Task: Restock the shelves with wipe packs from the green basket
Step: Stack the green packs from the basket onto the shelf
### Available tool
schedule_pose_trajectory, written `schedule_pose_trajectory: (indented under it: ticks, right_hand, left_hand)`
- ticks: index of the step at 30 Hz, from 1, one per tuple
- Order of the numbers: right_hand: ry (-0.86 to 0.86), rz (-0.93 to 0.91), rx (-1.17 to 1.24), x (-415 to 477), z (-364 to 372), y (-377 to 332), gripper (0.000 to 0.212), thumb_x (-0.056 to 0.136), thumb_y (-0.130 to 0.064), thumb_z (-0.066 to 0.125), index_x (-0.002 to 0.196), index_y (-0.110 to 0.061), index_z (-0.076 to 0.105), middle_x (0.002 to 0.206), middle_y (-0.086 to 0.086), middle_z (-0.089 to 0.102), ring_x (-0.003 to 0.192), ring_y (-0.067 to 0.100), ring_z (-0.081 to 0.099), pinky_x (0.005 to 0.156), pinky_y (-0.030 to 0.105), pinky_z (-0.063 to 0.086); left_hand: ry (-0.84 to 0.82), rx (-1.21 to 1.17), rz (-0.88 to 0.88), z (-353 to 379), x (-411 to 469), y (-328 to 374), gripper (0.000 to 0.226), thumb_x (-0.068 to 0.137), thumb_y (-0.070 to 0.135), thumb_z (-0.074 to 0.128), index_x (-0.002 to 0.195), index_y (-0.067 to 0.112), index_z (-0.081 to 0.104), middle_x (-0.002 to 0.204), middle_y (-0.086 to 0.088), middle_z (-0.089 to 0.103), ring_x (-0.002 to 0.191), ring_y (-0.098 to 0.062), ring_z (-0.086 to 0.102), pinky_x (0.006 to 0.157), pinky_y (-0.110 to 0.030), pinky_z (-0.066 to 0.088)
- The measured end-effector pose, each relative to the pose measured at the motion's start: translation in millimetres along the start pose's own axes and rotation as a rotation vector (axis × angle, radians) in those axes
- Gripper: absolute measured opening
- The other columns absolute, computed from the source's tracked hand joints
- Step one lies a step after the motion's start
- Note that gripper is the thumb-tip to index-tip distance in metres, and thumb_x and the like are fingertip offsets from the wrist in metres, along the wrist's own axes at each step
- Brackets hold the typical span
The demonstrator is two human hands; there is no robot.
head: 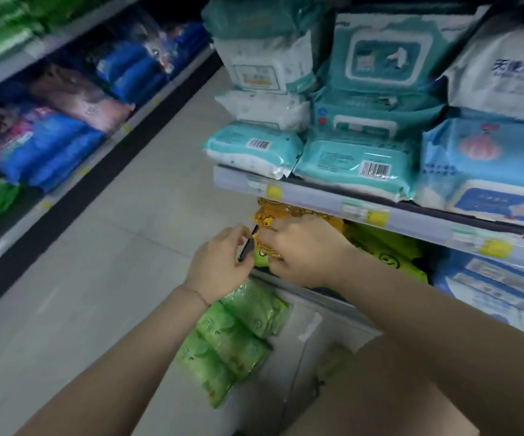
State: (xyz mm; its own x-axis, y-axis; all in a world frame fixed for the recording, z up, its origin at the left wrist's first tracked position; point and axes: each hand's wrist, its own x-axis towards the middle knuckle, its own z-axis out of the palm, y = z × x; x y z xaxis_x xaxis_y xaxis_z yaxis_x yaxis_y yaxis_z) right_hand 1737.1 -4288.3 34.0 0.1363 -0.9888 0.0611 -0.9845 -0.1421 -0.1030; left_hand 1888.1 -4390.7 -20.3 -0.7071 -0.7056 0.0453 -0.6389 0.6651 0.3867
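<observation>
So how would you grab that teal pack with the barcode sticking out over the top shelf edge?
Probably from the aisle side, pinching the teal pack top and bottom at its overhanging front end. That end pokes past the shelf edge, while other packs lie stacked on its back part.

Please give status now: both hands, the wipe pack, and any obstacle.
Both hands, left hand and right hand, on yellow wipe pack at middle shelf edge. Upper shelf lip close overhead. Green basket not seen.

The slot under the upper shelf edge [380, 202] is low, and yellow wipe packs [273, 217] fill its left end. Both hands, the left hand [223, 262] and the right hand [301, 250], block the opening there. The aisle floor [128, 247] on the left is free to pass.
</observation>
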Motion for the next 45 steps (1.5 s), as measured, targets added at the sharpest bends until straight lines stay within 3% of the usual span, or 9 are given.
schedule_pose_trajectory:
  ticks: [6, 11, 17, 20, 24, 28, 34, 40, 45]
  right_hand:
    - [-0.142, 0.06, -0.022, 39.2, 39.5, -18.8, 0.035, 0.091, -0.034, 0.045, 0.12, -0.014, 0.049, 0.103, 0.008, 0.056, 0.092, 0.029, 0.058, 0.065, 0.032, 0.034]
    - [-0.235, 0.142, 0.031, 80.5, 85.7, -51.0, 0.038, 0.092, -0.036, 0.044, 0.122, -0.014, 0.048, 0.113, 0.009, 0.056, 0.104, 0.03, 0.057, 0.074, 0.036, 0.034]
    - [-0.424, 0.298, 0.263, 101.5, 149.6, -83.7, 0.036, 0.092, -0.04, 0.046, 0.116, -0.014, 0.048, 0.119, 0.009, 0.054, 0.109, 0.03, 0.054, 0.075, 0.035, 0.037]
    - [-0.397, 0.31, 0.302, 97.7, 168.2, -86.6, 0.036, 0.09, -0.039, 0.046, 0.118, -0.016, 0.047, 0.118, 0.008, 0.051, 0.109, 0.029, 0.054, 0.08, 0.037, 0.043]
    - [-0.392, 0.36, 0.361, 104.7, 175.7, -77.2, 0.038, 0.09, -0.039, 0.047, 0.121, -0.016, 0.046, 0.12, 0.008, 0.05, 0.11, 0.028, 0.053, 0.085, 0.037, 0.047]
    - [-0.28, 0.348, 0.349, 113.9, 181.5, -79.5, 0.034, 0.089, -0.038, 0.048, 0.116, -0.016, 0.049, 0.114, 0.007, 0.055, 0.103, 0.027, 0.057, 0.08, 0.035, 0.047]
    - [-0.369, 0.248, 0.292, 120.5, 194.3, -92.5, 0.034, 0.092, -0.037, 0.042, 0.119, -0.017, 0.044, 0.115, 0.006, 0.051, 0.104, 0.026, 0.053, 0.082, 0.037, 0.045]
    - [-0.364, 0.294, 0.349, 121.3, 192.0, -88.7, 0.033, 0.092, -0.035, 0.046, 0.119, -0.016, 0.048, 0.117, 0.008, 0.052, 0.105, 0.028, 0.054, 0.082, 0.037, 0.048]
    - [-0.321, 0.351, 0.4, 118.9, 177.5, -86.9, 0.035, 0.091, -0.035, 0.051, 0.118, -0.014, 0.052, 0.117, 0.009, 0.055, 0.102, 0.028, 0.056, 0.081, 0.038, 0.05]
  left_hand:
    - [-0.214, 0.111, -0.099, 30.2, 2.5, -71.8, 0.033, 0.086, 0.029, 0.056, 0.117, 0.019, 0.049, 0.111, -0.004, 0.059, 0.092, -0.026, 0.061, 0.074, -0.036, 0.051]
    - [-0.41, 0.137, -0.295, 70.9, -17.9, -111.7, 0.041, 0.087, 0.035, 0.054, 0.123, 0.018, 0.044, 0.122, -0.006, 0.052, 0.105, -0.029, 0.057, 0.084, -0.04, 0.05]
    - [-0.475, -0.237, -0.882, 126.9, -63.3, -149.0, 0.057, 0.083, 0.035, 0.064, 0.128, 0.01, 0.04, 0.123, -0.011, 0.054, 0.11, -0.031, 0.056, 0.08, -0.034, 0.046]
    - [-0.348, -0.592, -1.301, 149.8, -77.3, -163.4, 0.053, 0.085, 0.03, 0.065, 0.124, -0.001, 0.048, 0.099, -0.012, 0.056, 0.091, -0.026, 0.056, 0.066, -0.029, 0.043]
    - [-0.316, -0.859, -1.518, 177.6, -94.2, -171.5, 0.042, 0.089, 0.033, 0.062, 0.117, 0.002, 0.056, 0.095, -0.012, 0.061, 0.075, -0.02, 0.056, 0.059, -0.023, 0.045]
    - [-0.202, -1.23, -1.625, 195.2, -97.7, -160.7, 0.021, 0.088, 0.019, 0.066, 0.098, 0.002, 0.059, 0.08, -0.013, 0.059, 0.04, -0.017, 0.057, 0.031, -0.016, 0.04]
    - [-0.005, -1.299, -1.718, 264.0, -108.6, -182.3, 0.052, 0.071, 0.029, 0.083, 0.113, 0.006, 0.061, 0.1, -0.016, 0.071, 0.084, -0.033, 0.07, 0.07, -0.047, 0.059]
    - [0.022, -1.407, -1.663, 212.8, -104.4, -169.1, 0.03, 0.079, 0.02, 0.077, 0.099, 0.005, 0.06, 0.087, -0.014, 0.068, 0.068, -0.026, 0.066, 0.039, -0.029, 0.052]
    - [-0.058, -1.496, -1.607, 169.7, -101.8, -170.4, 0.033, 0.08, 0.017, 0.068, 0.111, 0.006, 0.062, 0.088, -0.019, 0.072, 0.067, -0.032, 0.07, 0.055, -0.037, 0.055]
